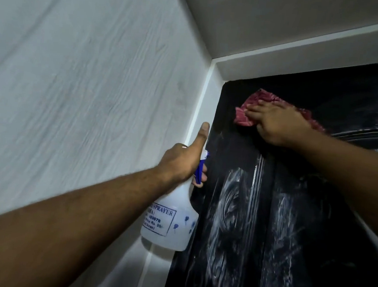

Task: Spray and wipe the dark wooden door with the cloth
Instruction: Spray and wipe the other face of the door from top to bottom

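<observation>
My left hand point(182, 163) grips the spray bottle point(173, 221) round its neck. My fingers are curled over the blue trigger point(199, 170) and my thumb point(203, 133) sticks straight up past the nozzle. The bottle is translucent white with blue print on a label, and it hangs tilted below my fist, just beside the left edge of the door point(268, 217).

My right hand point(277, 123) is raised to the top of the door, near its upper left corner. It lies flat on the red cloth point(244, 118), with the fingers stretched out and a little spread, pressing the cloth against the dark wood rather than bunching it. The cloth shows past my fingertips on the left and behind my wrist on the right.

The door is almost black. Pale, wet-looking streaks and swirls run across its panels below my right arm, while the strip under the cloth looks darker.

A white frame point(206, 95) borders the door on the left and across the top. To the left of it is a pale wall point(86, 90) with a grain-like texture, and above is a plain ceiling point(283, 21)
</observation>
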